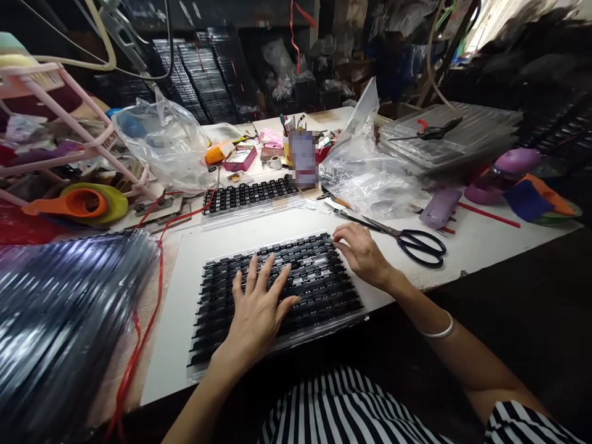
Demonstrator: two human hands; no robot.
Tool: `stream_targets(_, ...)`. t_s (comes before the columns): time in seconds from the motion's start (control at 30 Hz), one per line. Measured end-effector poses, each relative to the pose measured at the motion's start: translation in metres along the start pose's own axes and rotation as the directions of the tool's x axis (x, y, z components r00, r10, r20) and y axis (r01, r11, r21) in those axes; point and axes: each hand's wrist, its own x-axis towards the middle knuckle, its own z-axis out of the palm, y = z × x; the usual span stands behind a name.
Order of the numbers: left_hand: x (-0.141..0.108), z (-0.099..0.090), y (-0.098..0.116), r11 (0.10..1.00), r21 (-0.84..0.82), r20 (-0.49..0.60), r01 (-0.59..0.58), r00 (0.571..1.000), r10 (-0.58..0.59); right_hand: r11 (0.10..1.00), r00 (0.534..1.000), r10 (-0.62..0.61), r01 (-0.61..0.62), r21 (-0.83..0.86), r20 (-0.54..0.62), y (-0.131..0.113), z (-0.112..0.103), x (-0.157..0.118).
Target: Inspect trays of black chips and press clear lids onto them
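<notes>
In front of me lies a clear plastic tray (296,341) filled with rows of small black parts (217,308). My left hand (259,302) rests on the rows with its fingers spread flat. At the tray's far right corner is my right hand (361,253), its thumb and fingers curled together at the ends of the rows. Whatever may be between those fingertips is too small to make out. Farther back, another group of black parts (250,194) sits in a second clear tray.
Dark-handled scissors (420,243) lie right of my right hand. Crumpled clear plastic bags (370,185) and a stack of clear trays (453,142) are behind. Bundled dark trays (60,308) with red string (160,277) stand at left. A purple bottle (504,172) is far right.
</notes>
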Motion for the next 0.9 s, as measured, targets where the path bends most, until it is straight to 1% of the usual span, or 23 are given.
stream_targets(0.03,0.005,0.003,0.004,1.000,0.022,0.025,-0.001,1.000,0.001,0.998,0.998,0.060,-0.060,0.021,-0.023,0.001,-0.002,-0.004)
stream_targets(0.1,0.012,0.007,0.010,0.999,0.051,0.056,0.007,0.998,-0.010,0.986,0.987,0.156,-0.154,0.057,-0.032,0.002,-0.004,-0.013)
stream_targets(0.17,0.015,0.009,0.013,0.998,0.062,0.069,0.021,0.997,-0.025,0.979,0.982,0.190,-0.189,0.079,-0.015,0.000,-0.001,-0.020)
stream_targets(0.27,0.016,0.008,0.013,0.997,0.071,0.065,0.029,0.997,-0.034,0.980,0.985,0.171,-0.172,0.101,0.017,-0.008,0.007,-0.025)
stream_targets(0.37,0.014,0.005,0.013,0.996,0.090,0.043,0.025,0.999,-0.029,0.982,0.990,0.135,-0.140,0.125,0.048,-0.014,0.015,-0.022)
stream_targets(0.43,0.013,0.005,0.013,0.995,0.100,0.029,0.022,0.999,-0.025,0.982,0.991,0.123,-0.129,0.135,0.054,-0.014,0.016,-0.020)
stream_targets(0.5,0.012,0.004,0.013,0.995,0.101,0.022,0.025,0.999,-0.027,0.985,0.992,0.123,-0.126,0.114,0.033,-0.009,0.013,-0.019)
stream_targets(0.6,0.011,0.001,0.009,0.996,0.078,0.003,0.042,0.999,-0.043,0.998,0.997,0.064,-0.064,-0.010,0.036,0.005,0.002,-0.018)
stream_targets(0.63,0.010,-0.001,0.007,0.997,0.066,-0.007,0.050,0.999,-0.050,0.998,0.998,0.026,-0.022,-0.062,0.062,0.010,-0.001,-0.017)
stream_targets(0.7,0.006,-0.006,0.000,0.996,0.035,-0.044,0.078,0.996,-0.076,0.989,0.987,-0.052,0.072,-0.126,0.151,0.019,-0.008,-0.014)
stream_targets(0.8,-0.006,-0.016,-0.016,0.987,-0.017,-0.100,0.162,0.982,-0.163,0.978,0.959,-0.125,0.162,-0.132,0.253,0.027,-0.011,-0.007)
stream_targets(0.9,-0.025,-0.030,-0.036,0.964,-0.065,-0.128,0.258,0.956,-0.265,0.966,0.935,-0.186,0.230,-0.118,0.303,0.030,-0.010,-0.001)
